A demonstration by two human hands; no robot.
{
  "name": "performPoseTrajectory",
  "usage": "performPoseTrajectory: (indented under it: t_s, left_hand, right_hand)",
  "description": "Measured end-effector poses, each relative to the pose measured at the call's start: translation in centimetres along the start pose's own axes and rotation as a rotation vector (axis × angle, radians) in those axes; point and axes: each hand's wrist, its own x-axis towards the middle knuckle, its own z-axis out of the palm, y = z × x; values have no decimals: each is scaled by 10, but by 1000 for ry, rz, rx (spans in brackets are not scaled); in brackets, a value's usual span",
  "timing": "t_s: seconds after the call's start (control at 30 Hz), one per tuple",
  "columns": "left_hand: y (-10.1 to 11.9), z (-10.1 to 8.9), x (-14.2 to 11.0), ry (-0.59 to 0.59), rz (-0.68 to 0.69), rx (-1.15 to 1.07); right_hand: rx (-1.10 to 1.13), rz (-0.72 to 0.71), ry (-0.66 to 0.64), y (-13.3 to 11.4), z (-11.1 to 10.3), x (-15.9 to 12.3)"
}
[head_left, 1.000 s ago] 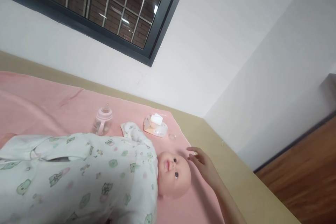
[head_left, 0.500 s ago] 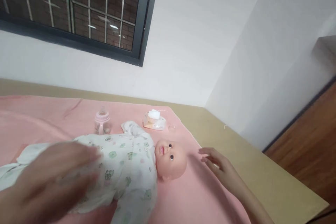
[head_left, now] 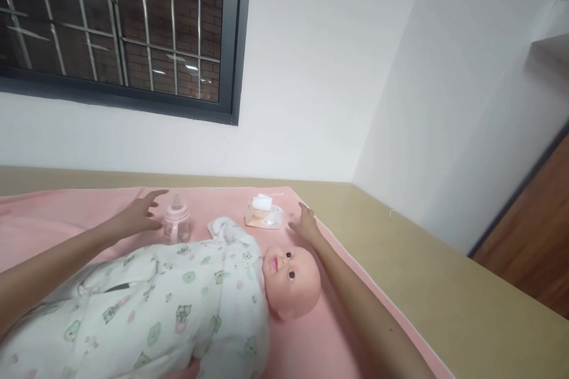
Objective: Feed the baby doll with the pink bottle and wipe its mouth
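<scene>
Clock centred on the head of the doll (head_left: 178, 296), which lies face up on the pink blanket (head_left: 306, 337). Left hand (head_left: 141, 212) at 10, fingers spread, released, just beside the upright baby bottle (head_left: 176, 226); contact can't be told. Right hand (head_left: 306, 225) between 12 and 1, fingers parted, released, near the wipes pack (head_left: 264, 216) at 11. Pack print and blanket-corner lettering too small to read. Blanket edge runs 12 to 4; bare tan tabletop (head_left: 400, 249) beyond, widest toward 3.

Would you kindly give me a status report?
Left hand, grip open beside bottle, contact unclear. Right hand, grip open near white pack. Doll lying on pink cloth. No obstruction visible.
</scene>
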Motion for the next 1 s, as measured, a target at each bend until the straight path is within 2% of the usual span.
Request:
performPoseTrajectory:
  t_s: [0.1,0.2,0.37,0.53,0.67,0.83,1.0]
  left_hand:
    - [4,8,4,-111,-151,-71]
    - [11,11,7,-198,-203,-162]
    - [27,17,17,-270,-208,-127]
    - [52,21,40,-418,-187,-28]
    - [61,36,57,-497,-188,-7]
    - [67,55,66,-556,-192,37]
    - [78,48,63,-483,-157,58]
  right_hand:
    - [7,41,12,6,14,7]
    - [24,38,33,17,22,6]
    - [13,12,30,28,24,3]
    - [10,8,49,29,25,4]
    - [21,7,69,30,28,4]
    - [62,0,98,32,28,1]
    - [367,-59,187,16,14,-2]
